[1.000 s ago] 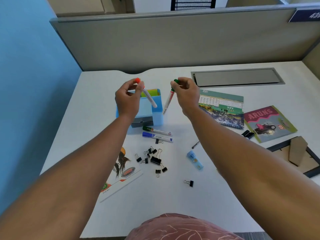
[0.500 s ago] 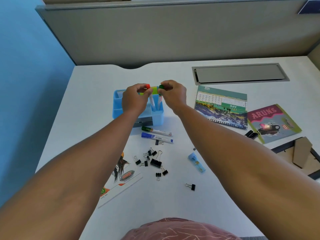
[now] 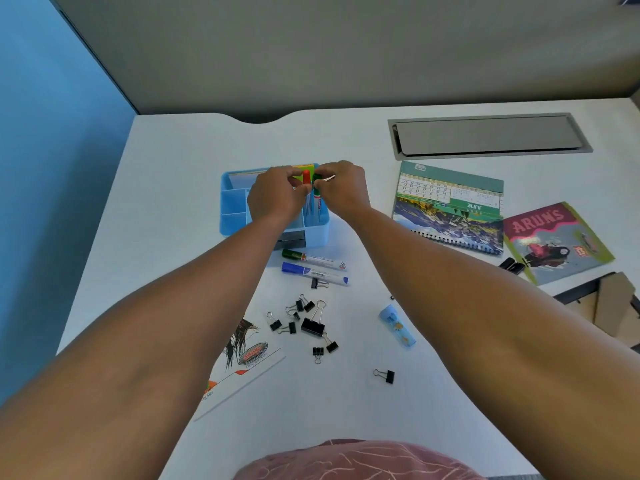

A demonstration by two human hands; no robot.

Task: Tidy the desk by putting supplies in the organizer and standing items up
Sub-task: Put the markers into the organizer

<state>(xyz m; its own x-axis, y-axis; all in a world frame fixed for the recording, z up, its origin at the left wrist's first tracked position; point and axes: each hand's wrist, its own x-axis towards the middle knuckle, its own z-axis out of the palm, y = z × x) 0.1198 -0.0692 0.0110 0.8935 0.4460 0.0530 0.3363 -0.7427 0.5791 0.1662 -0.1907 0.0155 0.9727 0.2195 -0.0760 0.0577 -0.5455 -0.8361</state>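
Within a second both markers had dropped from mid-air into the blue organizer [image 3: 318, 233] on the table [image 3: 173, 161]. The left hand [image 3: 275, 199] pinched the red-capped marker [image 3: 307, 177], the right hand [image 3: 343, 192] the green-capped marker [image 3: 316, 195], both upright in its rear right compartment; two more markers [image 3: 313, 266] lay just before the organizer, unstored.

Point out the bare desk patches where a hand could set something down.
Free: the desk left of and behind the blue organizer, and the near edge right of the lone binder clip. Crowded: the scattered binder clips below the two lying markers.

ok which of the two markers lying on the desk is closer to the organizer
The green-capped marker: it lies just in front of the blue organizer, with the blue-capped marker beside it on the near side.
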